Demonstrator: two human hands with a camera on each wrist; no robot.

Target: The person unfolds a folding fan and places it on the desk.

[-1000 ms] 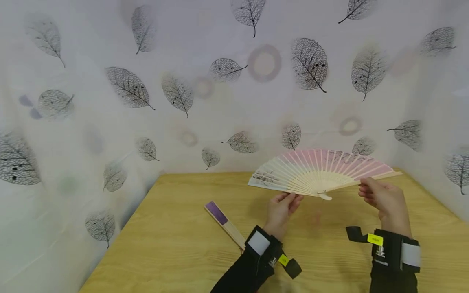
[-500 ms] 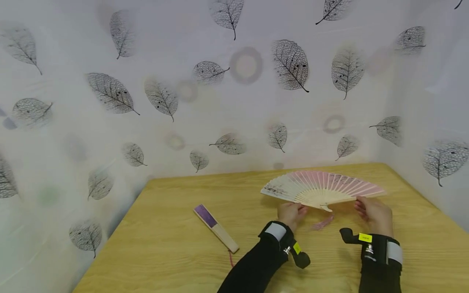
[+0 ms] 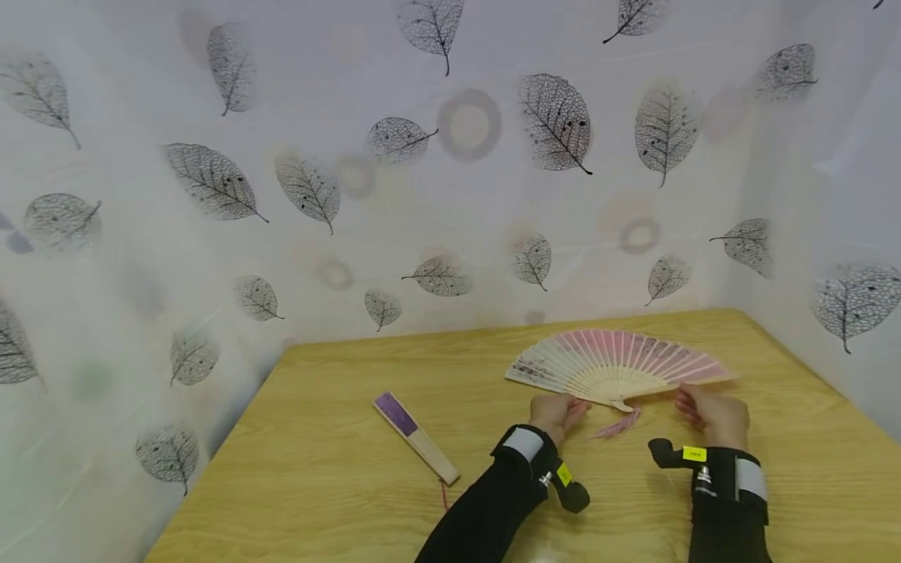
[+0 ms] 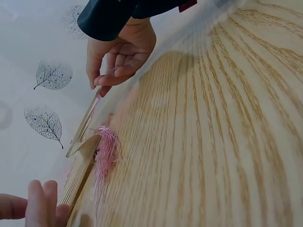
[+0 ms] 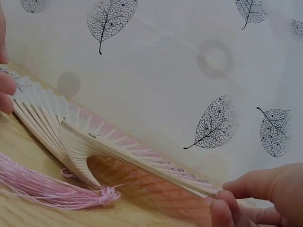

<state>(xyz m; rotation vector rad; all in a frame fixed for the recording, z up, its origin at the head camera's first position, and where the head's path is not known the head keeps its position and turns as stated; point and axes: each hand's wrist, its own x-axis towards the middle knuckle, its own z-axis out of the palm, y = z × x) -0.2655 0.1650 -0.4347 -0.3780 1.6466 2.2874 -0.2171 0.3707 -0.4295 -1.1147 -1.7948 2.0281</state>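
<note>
A folding fan (image 3: 619,360), spread wide, has pale wooden ribs and a leaf shading from white to pink with a printed floral pattern. My left hand (image 3: 558,414) holds its left outer stick, with thumb and fingers on either side of the edge in the right wrist view. Out on the right outer stick, my right hand (image 5: 265,196) pinches with thumb and fingers. The fan is low over the table, its pivot end toward me. From that end a pink tassel (image 5: 57,184) trails onto the wood.
A second fan (image 3: 415,438), folded, with a purple section and a red cord, lies on the wooden table (image 3: 317,469) left of my left forearm. Behind and beside the table hangs a pale curtain (image 3: 464,203) printed with leaves.
The spread fan has come down from a raised position to close over the table, both hands lowering with it. Its tassel has come into view. The folded fan stays put.
</note>
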